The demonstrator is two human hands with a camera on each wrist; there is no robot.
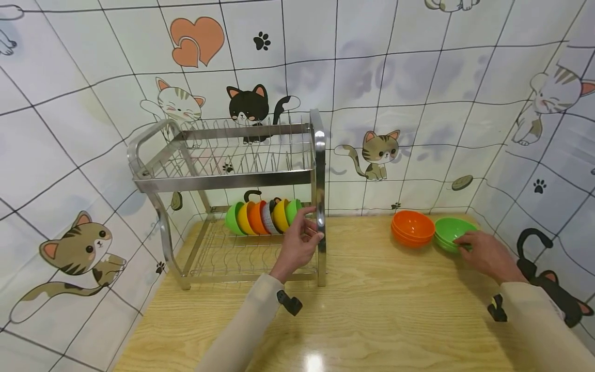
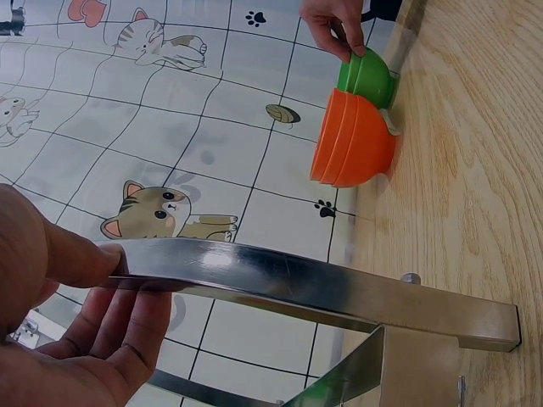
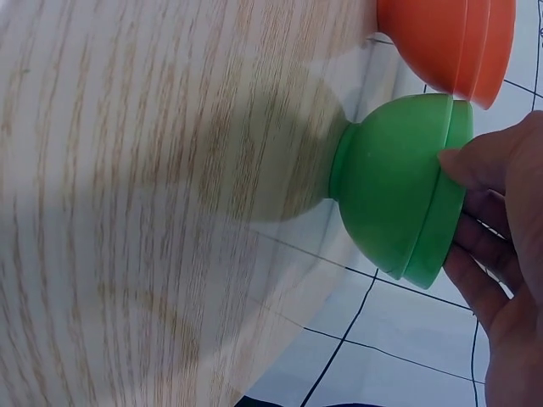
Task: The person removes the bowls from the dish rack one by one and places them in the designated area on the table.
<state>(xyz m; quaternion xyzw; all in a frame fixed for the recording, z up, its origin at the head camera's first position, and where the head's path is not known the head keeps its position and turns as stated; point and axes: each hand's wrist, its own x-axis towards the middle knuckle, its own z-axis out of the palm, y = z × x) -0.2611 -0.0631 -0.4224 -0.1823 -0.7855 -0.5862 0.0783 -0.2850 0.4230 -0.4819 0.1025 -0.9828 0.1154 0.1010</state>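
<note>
A two-tier metal dish rack point(image 1: 232, 181) stands on the table, with its right-hand upright point(image 2: 254, 275) between the thumb and fingers of my left hand point(image 1: 297, 245). At the right, two nested green bowls point(image 3: 390, 186) stand upright on the tabletop. My right hand point(image 1: 488, 256) pinches their near rim, thumb outside and fingers toward the inside. Just left of them, touching or nearly so, is a stack of orange bowls point(image 1: 411, 230). On the lower tier, several bowls point(image 1: 253, 219) in green, yellow, orange and a grey pattern stand on edge in a row.
The wood-grain table point(image 1: 381, 310) runs up to tiled-pattern walls point(image 1: 418, 103) at the back and both sides. Wire slots fill the rack's upper tier point(image 1: 241, 150). The right wall is close to my right arm.
</note>
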